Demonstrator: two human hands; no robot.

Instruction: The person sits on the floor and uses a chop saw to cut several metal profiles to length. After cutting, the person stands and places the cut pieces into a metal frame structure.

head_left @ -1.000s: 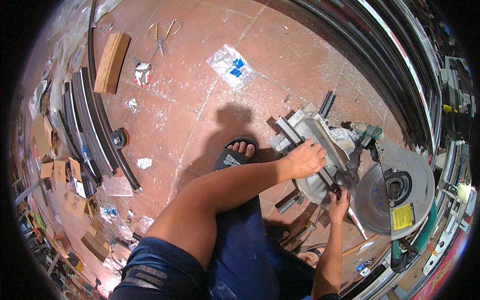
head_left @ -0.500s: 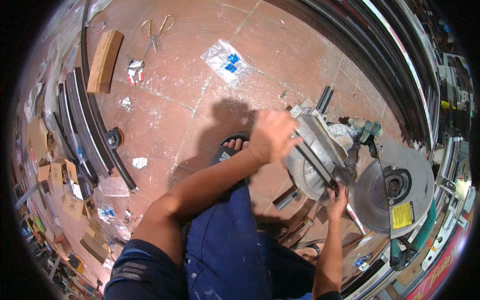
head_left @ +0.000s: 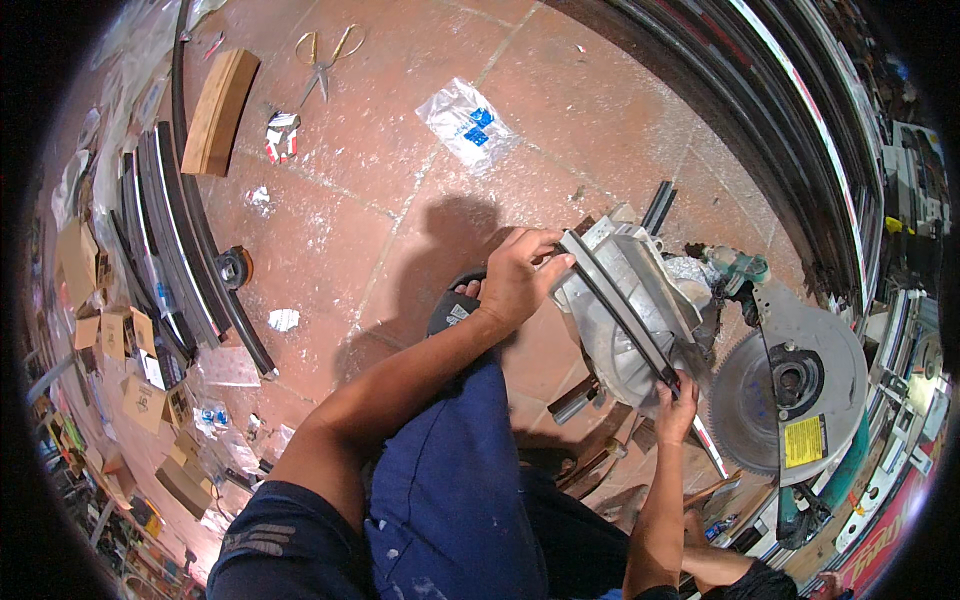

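Observation:
A short, straight metal profile (head_left: pixel 622 308), dark along one side and pale along the other, lies slanted over the grey metal base (head_left: pixel 607 352) of a mitre saw. My left hand (head_left: pixel 522 272) pinches its far end between thumb and fingers. At the near end, my right hand (head_left: pixel 677 405) has its fingers closed round the profile, close to the saw blade. The round, toothed saw blade (head_left: pixel 742 405) stands to the right of that hand, partly covered by a grey guard (head_left: pixel 825 345) with a yellow label.
Long dark profiles (head_left: pixel 765 130) line the right side. Scissors (head_left: pixel 322 68), a wooden block (head_left: pixel 220 112) and a clear plastic bag (head_left: pixel 465 125) lie on the tiled floor. More strips (head_left: pixel 165 240) and cardboard boxes (head_left: pixel 85 270) are at left. A bare limb (head_left: pixel 712 566) shows below.
My left hand, blurred before, has come down and left slightly and now pinches the profile's far end. My right hand keeps its hold. A bare limb has appeared at the lower right.

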